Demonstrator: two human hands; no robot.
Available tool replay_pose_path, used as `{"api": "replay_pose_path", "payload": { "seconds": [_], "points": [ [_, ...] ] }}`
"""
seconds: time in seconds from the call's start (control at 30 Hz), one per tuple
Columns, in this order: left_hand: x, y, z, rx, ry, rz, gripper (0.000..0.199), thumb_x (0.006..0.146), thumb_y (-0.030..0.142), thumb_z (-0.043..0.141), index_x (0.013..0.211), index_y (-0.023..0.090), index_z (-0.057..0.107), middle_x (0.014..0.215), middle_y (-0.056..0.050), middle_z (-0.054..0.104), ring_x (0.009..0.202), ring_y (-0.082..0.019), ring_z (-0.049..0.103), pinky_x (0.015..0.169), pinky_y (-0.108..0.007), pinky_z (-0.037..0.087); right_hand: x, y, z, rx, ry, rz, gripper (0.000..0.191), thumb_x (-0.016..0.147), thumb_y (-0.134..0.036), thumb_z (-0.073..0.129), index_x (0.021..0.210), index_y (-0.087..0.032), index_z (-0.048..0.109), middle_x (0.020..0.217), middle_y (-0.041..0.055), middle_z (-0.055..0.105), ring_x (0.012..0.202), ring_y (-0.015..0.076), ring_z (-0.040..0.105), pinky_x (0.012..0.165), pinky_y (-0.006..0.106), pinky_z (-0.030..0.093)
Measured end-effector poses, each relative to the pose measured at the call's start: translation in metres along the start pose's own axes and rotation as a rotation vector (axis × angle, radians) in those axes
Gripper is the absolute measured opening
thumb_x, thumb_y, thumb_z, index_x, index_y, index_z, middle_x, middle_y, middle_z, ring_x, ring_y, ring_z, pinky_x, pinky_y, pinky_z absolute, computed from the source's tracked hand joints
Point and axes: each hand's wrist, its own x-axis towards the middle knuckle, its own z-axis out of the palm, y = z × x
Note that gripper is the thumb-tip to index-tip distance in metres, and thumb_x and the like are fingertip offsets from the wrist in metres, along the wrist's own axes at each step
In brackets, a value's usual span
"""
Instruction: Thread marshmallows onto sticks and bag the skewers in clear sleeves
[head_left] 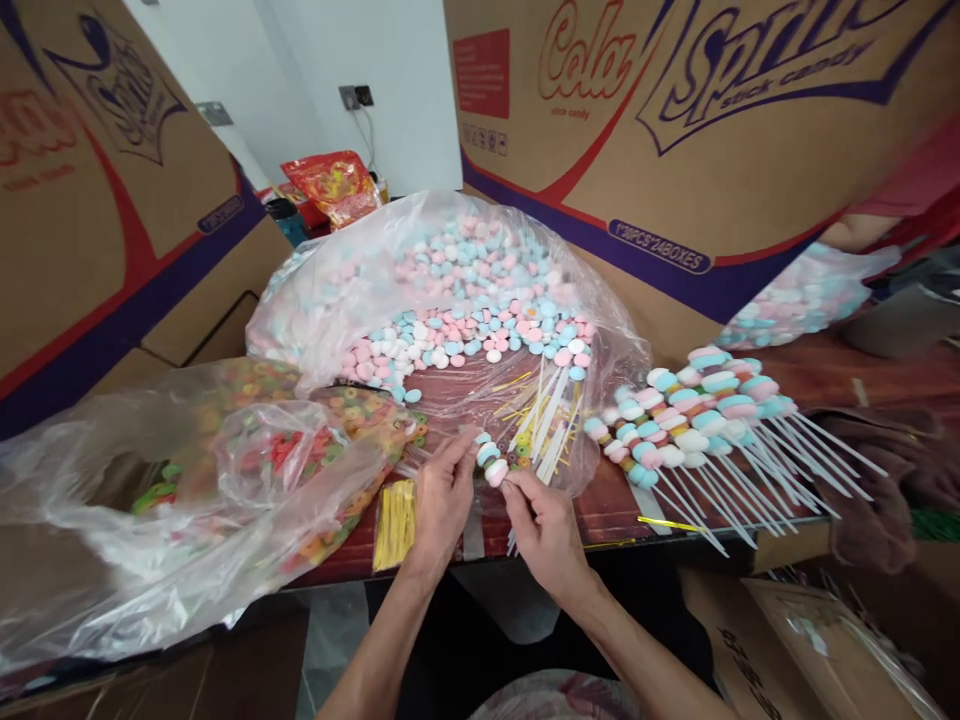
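The person's left hand is holding itself half closed, its fingertips meeting the upper end of a short stack of pink, white and pale-blue candy discs; the right hand, also half closed, is pinching the lower end. I can't tell whether a stick is running through it. Two huge brown cardboard boxes with purple and red print are towering behind. In front of them, a dark red table is bearing everything. A big clear plastic bag is gaping towards the hands, spilling similar loose discs, and another clear plastic bag of coloured candy rings is slumping to the left. Finished candy skewers are lying piled on the right. Loose white sticks are resting just beyond the right hand, and a flat packet of yellow-gold strips is lying just beside the left.
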Motion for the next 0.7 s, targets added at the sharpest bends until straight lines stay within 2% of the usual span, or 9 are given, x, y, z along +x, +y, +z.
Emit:
{"api": "replay_pose_path", "payload": {
  "seconds": [0.13, 0.27, 0.4, 0.47, 0.57, 0.7],
  "points": [
    [-0.004, -0.003, 0.004, 0.003, 0.013, 0.004, 0.031, 0.091, 0.038, 0.054, 0.110, 0.023, 0.073, 0.119, -0.005, 0.072, 0.116, -0.022, 0.064, 0.106, -0.038, 0.047, 0.001, -0.001, 0.002, 0.001, 0.035, 0.007, 0.026, 0.099, -0.024, 0.039, 0.083, -0.018, 0.059, 0.067, -0.0009, 0.054, 0.060, 0.0118, 0.050, 0.061, 0.023, 0.037],
    [0.001, -0.007, 0.004, -0.003, 0.013, -0.021, 0.037, 0.086, 0.047, 0.057, 0.108, 0.022, 0.074, 0.119, -0.006, 0.072, 0.116, -0.025, 0.064, 0.108, -0.042, 0.045, 0.005, -0.001, 0.004, -0.039, 0.061, -0.007, 0.024, 0.097, -0.022, 0.039, 0.081, -0.019, 0.057, 0.064, -0.0031, 0.049, 0.056, 0.0108, 0.045, 0.056, 0.023, 0.033],
    [0.008, -0.005, -0.006, -0.029, 0.043, -0.036, 0.046, 0.082, 0.053, 0.061, 0.115, 0.022, 0.070, 0.123, -0.007, 0.070, 0.118, -0.026, 0.063, 0.111, -0.043, 0.043, 0.008, -0.006, 0.001, -0.043, 0.035, -0.044, 0.025, 0.097, -0.021, 0.039, 0.082, -0.019, 0.059, 0.066, -0.0025, 0.053, 0.057, 0.0110, 0.047, 0.057, 0.022, 0.035],
    [0.012, -0.004, -0.015, -0.046, 0.083, -0.086, 0.053, 0.080, 0.055, 0.063, 0.122, 0.023, 0.067, 0.125, -0.006, 0.069, 0.118, -0.026, 0.063, 0.110, -0.044, 0.043, 0.006, -0.009, -0.003, -0.041, -0.014, -0.067, 0.023, 0.097, -0.022, 0.041, 0.086, -0.020, 0.061, 0.072, -0.0007, 0.060, 0.064, 0.0120, 0.054, 0.061, 0.021, 0.040],
    [0.018, -0.001, -0.022, -0.040, 0.059, -0.085, 0.052, 0.075, 0.058, 0.067, 0.114, 0.024, 0.071, 0.121, -0.005, 0.071, 0.113, -0.028, 0.065, 0.110, -0.044, 0.044, 0.001, -0.012, -0.010, -0.094, -0.070, -0.096, 0.018, 0.096, -0.020, 0.046, 0.099, -0.021, 0.063, 0.084, 0.0013, 0.068, 0.076, 0.0136, 0.062, 0.071, 0.020, 0.045],
    [0.017, 0.012, -0.017, -0.022, -0.028, -0.069, 0.052, 0.073, 0.061, 0.066, 0.111, 0.026, 0.073, 0.121, -0.002, 0.071, 0.117, -0.028, 0.064, 0.110, -0.043, 0.045, -0.007, -0.012, -0.033, -0.210, -0.017, -0.107, 0.021, 0.098, -0.019, 0.044, 0.100, -0.020, 0.065, 0.082, 0.0016, 0.070, 0.073, 0.0131, 0.065, 0.073, 0.021, 0.048]
  ]
}}
